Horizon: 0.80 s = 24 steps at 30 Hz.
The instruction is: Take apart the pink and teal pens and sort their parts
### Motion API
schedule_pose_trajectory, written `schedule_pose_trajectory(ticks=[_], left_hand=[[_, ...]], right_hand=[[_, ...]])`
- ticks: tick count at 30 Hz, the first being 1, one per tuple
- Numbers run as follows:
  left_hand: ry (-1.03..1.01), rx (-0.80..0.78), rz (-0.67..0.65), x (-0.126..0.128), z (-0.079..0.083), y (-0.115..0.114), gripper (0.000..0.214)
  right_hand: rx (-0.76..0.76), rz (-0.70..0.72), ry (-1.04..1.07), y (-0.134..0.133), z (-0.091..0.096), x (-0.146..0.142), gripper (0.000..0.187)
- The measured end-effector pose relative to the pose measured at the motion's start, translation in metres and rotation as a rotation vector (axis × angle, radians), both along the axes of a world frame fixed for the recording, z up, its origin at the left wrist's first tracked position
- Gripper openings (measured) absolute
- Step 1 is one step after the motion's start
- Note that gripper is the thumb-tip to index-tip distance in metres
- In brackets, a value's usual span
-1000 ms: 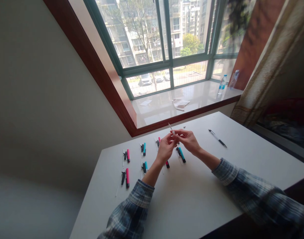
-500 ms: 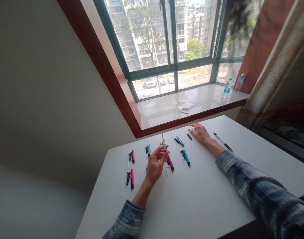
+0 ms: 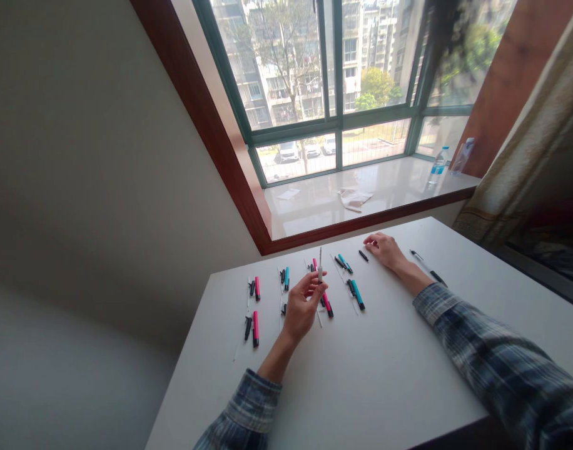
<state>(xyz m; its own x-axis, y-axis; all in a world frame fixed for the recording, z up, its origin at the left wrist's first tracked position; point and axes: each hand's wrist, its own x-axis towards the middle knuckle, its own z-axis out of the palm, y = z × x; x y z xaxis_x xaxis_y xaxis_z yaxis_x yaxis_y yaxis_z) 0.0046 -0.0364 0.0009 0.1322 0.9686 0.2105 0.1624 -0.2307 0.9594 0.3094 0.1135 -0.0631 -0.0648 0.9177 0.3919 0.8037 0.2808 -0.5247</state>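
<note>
our L hand [image 3: 303,307] w/ slim pc [image 3: 320,272] upright, our R hand [image 3: 385,250] nr blk pc [image 3: 363,255], pen parts [image 3: 255,326] on wht table [image 3: 361,375]

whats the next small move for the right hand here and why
Probably the right hand should pick up the small black piece: it lies on the table just beside that hand, while the left hand holds a slim pen part with its thin end up. Whether the right hand pinches something now is too small to tell.

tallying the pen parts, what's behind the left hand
A pink-and-black pen barrel and a black pen part peek out beside the left hand; anything fully behind it is covered.
</note>
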Motion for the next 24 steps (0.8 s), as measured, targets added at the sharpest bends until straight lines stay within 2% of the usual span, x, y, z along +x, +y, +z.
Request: schedule_pose_trajectory(ticks=[5,12,19,24], left_hand=[[0.029,-0.001,-0.019,0.0004,-0.0006,-0.0008,0.038],[0.074,0.007,-0.021,0.0015,-0.0015,0.0009,0.037],[0.063,0.001,-0.026,0.0009,0.0009,0.0016,0.037],[0.07,-0.026,-0.021,0.0005,0.0026,0.0023,0.038]], right_hand=[[0.001,-0.01,-0.024,-0.0019,0.0011,0.0021,0.018],[-0.013,-0.064,-0.075,-0.0004,0.0065,-0.0017,0.011],[-0.022,-0.081,-0.074,0.0022,0.0064,-0.005,0.025],[-0.014,-0.053,-0.023,0.0011,0.0071,-0.0076,0.022]])
